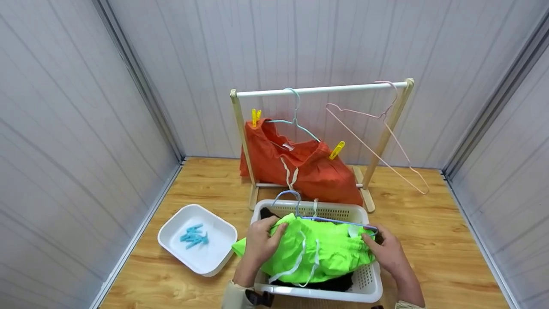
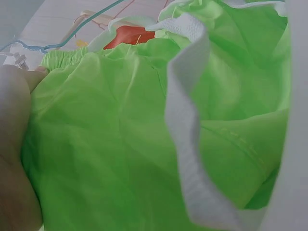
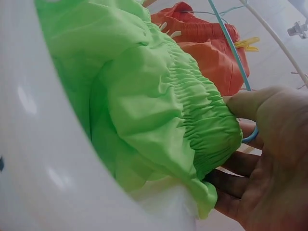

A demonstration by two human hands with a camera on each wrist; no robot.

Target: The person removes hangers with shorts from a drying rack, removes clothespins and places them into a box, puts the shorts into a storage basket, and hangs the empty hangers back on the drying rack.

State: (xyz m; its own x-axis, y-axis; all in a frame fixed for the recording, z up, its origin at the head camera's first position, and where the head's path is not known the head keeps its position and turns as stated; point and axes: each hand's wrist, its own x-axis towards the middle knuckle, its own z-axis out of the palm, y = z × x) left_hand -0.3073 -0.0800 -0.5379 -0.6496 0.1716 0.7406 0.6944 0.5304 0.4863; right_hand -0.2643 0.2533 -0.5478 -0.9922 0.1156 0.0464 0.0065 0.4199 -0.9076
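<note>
Neon green shorts (image 1: pixel 334 257) with an elastic waistband and white drawstrings lie bunched over a white basket (image 1: pixel 317 294). My left hand (image 1: pixel 262 240) pinches the waistband on its left side. At the other end, my right hand (image 1: pixel 388 249) grips the waistband's right side, thumb in front, together with the end of a blue hanger (image 1: pixel 339 221). The hanger runs along the back of the waistband, its hook pointing up. In the right wrist view, the gathered elastic (image 3: pixel 211 120) sits between thumb and fingers. The hanger's left end is hidden by the cloth.
Behind the basket stands a rack (image 1: pixel 321 89). Orange shorts (image 1: pixel 300 171) hang there on a light blue hanger, with yellow clothespins (image 1: pixel 337 150). A pink hanger (image 1: pixel 377 150) hangs at its right. Left of the basket, a white tub (image 1: pixel 171 240) holds several blue clothespins (image 1: pixel 195 236). Dark cloth (image 1: pixel 334 283) lies in the basket.
</note>
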